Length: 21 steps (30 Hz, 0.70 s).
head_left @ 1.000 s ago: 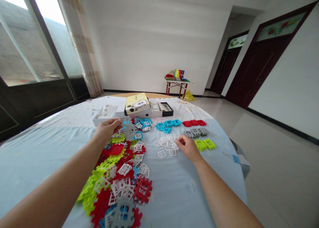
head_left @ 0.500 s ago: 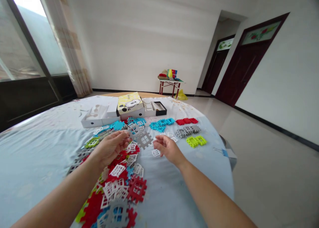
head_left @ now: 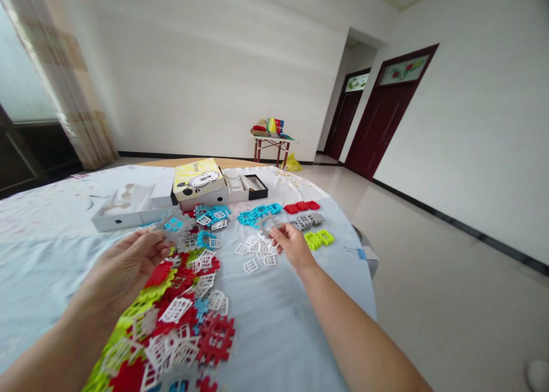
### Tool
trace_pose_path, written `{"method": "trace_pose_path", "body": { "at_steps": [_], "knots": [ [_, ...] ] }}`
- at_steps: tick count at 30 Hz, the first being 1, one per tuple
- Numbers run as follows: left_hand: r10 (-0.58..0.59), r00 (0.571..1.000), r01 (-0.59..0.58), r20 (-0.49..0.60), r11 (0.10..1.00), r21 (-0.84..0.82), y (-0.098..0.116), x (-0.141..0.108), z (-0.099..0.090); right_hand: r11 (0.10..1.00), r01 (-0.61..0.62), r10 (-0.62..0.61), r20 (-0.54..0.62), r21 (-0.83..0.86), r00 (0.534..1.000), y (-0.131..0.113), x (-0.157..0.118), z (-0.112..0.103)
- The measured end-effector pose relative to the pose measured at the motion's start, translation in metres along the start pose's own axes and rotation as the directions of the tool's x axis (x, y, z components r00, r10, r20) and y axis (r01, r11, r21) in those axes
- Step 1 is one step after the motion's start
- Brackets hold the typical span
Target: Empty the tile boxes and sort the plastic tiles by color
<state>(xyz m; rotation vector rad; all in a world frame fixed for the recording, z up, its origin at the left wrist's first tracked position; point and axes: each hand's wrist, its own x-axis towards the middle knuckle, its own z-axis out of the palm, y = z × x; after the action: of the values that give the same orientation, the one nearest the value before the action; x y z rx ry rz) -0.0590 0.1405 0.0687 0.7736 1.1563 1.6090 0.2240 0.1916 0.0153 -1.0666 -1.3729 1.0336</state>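
My left hand (head_left: 139, 255) pinches a grey toothed plastic piece (head_left: 176, 224) above the left part of a mixed pile. In my right hand (head_left: 288, 240) is another grey piece (head_left: 268, 223), held by the fingertips over the white window pieces (head_left: 257, 248). The mixed pile (head_left: 184, 278) of red, green, blue, grey and white pieces runs toward me below my left hand. Beyond my right hand lie separate groups: blue pieces (head_left: 259, 214), red pieces (head_left: 302, 207), grey pieces (head_left: 309, 221) and green pieces (head_left: 318, 240).
A yellow and white box (head_left: 201, 180), a white tray box (head_left: 128, 208) and a small black-edged box (head_left: 256, 187) stand at the back of the cloth-covered round table (head_left: 274, 323). Farther off, a small table (head_left: 274, 138) bears colourful items.
My hands have moved apart, each with a grey piece; the two pieces were close together before. The view has turned right, and more white window pieces show beside my right hand.
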Motion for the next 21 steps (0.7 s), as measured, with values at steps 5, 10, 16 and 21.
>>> {"method": "trace_pose_path", "body": {
  "at_steps": [5,10,16,21],
  "knots": [
    [0.007,1.000,-0.006,0.029,1.000,-0.011,0.004,0.004,-0.011,0.954,0.101,-0.162,-0.200,-0.283,0.966,0.016,0.046,-0.071],
    [-0.010,0.999,0.009,0.049,0.999,0.036,0.004,-0.002,-0.004,0.761,-0.046,-0.127,-0.218,-0.647,0.968,0.032,0.092,-0.129],
    [-0.028,0.999,0.027,0.022,0.999,0.041,0.004,0.000,-0.005,0.574,-0.097,-0.061,-0.161,-0.813,0.985,0.038,0.113,-0.150],
    [-0.069,0.997,0.067,0.039,0.996,0.056,0.003,0.001,-0.005,0.495,-0.111,-0.020,-0.139,-0.862,0.990,0.040,0.109,-0.146]
  ]
}}
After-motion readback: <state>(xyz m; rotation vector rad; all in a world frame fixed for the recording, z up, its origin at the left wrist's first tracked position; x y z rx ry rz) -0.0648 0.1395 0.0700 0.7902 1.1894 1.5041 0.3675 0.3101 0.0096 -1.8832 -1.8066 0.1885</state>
